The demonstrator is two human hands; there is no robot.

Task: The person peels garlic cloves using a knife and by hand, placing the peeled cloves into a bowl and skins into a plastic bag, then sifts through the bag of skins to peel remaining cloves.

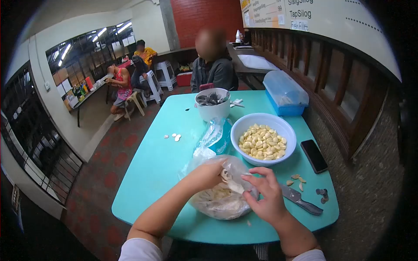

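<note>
A clear plastic bag (222, 201) with pale peelings inside stands at the near middle of the turquoise table. My left hand (208, 175) is at the bag's upper left rim, its fingers closed; what they hold is partly hidden. On the right side of the bag, my right hand (266, 191) has its thumb and fingers apart, touching or close to the plastic. Just beyond is a light blue bowl (289, 152) of peeled pale cloves. A knife (300, 200) lies right of my right hand, with a few loose cloves (301, 186) near it.
A white bucket (213, 112) of dark utensils and a teal plastic packet (216, 135) stand beyond the bag. At right are a phone (314, 156), dark coins (322, 195) and a lidded blue box (285, 93). A person (213, 74) sits across the table (143, 174); others sit farther back.
</note>
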